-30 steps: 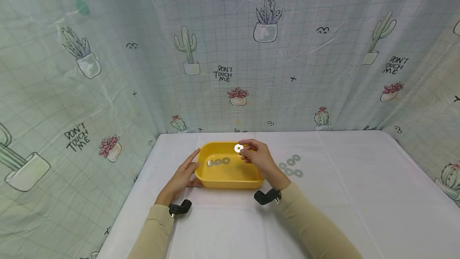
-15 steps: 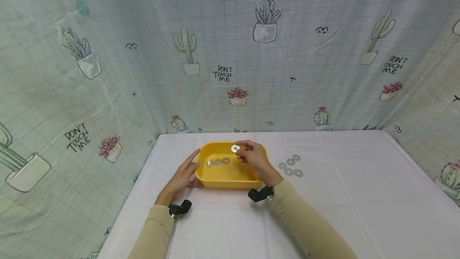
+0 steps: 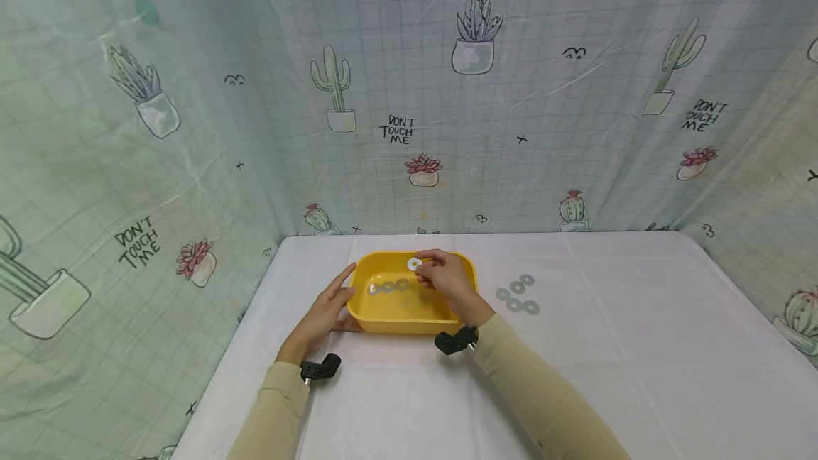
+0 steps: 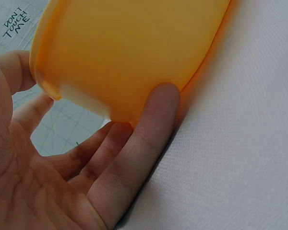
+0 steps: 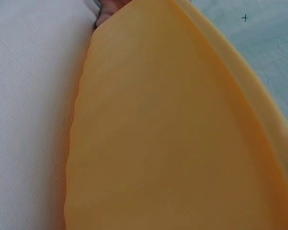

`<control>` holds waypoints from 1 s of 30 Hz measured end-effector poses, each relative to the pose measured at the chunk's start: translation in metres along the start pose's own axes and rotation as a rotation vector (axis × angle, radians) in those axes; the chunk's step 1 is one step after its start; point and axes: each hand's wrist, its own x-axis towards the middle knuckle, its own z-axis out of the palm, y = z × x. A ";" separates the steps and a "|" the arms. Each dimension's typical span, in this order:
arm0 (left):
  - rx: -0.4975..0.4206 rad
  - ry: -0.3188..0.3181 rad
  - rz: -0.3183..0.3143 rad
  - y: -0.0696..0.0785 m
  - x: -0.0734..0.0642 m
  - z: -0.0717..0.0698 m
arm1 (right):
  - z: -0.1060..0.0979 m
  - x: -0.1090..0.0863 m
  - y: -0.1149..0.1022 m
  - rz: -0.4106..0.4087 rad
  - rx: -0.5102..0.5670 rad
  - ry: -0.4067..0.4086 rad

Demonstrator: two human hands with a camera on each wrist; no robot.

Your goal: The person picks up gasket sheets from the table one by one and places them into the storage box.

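1. The right grip [image 3: 447,281] pinches one flat ring [image 3: 410,265] over the yellow tray [image 3: 412,327]; a light edge pinch should suit.
2. The left grip [image 3: 323,315] holds the tray's end; steady pressure, without tilting, likely serves best.
3. Three rings [image 3: 383,288] lie in a row inside the tray; disturbing them is best avoided.
4. Five rings [image 3: 514,289] lie on the worktop [image 3: 575,375], right of the tray.

Yellow tray [image 5: 153,120] incomplete in wrist views

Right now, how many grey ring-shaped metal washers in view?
9: one washer pinched by the right hand, three inside the yellow rectangular plastic tray, five on the white cloth to its right. Hand may hide others.
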 end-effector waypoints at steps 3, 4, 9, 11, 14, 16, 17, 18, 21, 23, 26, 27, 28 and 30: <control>-0.001 -0.007 0.002 0.000 0.000 0.000 | 0.001 0.001 0.001 0.002 -0.007 0.010; -0.001 -0.007 0.002 0.000 0.001 0.000 | 0.001 0.001 0.001 0.003 -0.009 0.014; -0.001 -0.005 0.000 0.000 0.001 0.000 | 0.001 0.002 0.003 0.020 -0.031 0.031; -0.004 -0.004 -0.002 0.000 0.001 0.000 | 0.002 0.003 0.003 0.026 -0.041 0.038; -0.005 -0.008 -0.003 0.000 0.001 0.000 | 0.002 0.004 0.004 0.022 -0.061 0.050; -0.001 -0.008 -0.001 0.000 0.001 0.000 | 0.003 0.005 0.004 0.020 -0.080 0.060; 0.003 -0.007 0.000 0.000 0.001 0.000 | 0.003 0.005 0.004 0.018 -0.090 0.064; 0.005 -0.006 0.000 0.000 0.001 0.000 | 0.004 0.004 0.004 0.015 -0.097 0.067; 0.009 0.001 0.000 0.000 0.001 -0.001 | 0.006 0.004 0.004 0.016 -0.120 0.074; 0.009 0.001 -0.003 0.000 0.001 -0.001 | 0.007 0.003 0.004 0.013 -0.132 0.075; 0.007 -0.001 -0.006 0.000 0.001 -0.001 | 0.009 0.003 0.003 0.018 -0.152 0.084; 0.009 -0.002 -0.007 0.001 0.001 -0.001 | 0.009 0.003 0.003 0.023 -0.158 0.087; 0.010 -0.002 -0.007 0.001 0.001 -0.001 | 0.010 0.004 0.003 0.022 -0.164 0.091; 0.012 0.001 -0.008 0.001 0.001 -0.001 | 0.012 0.005 0.003 0.031 -0.173 0.101</control>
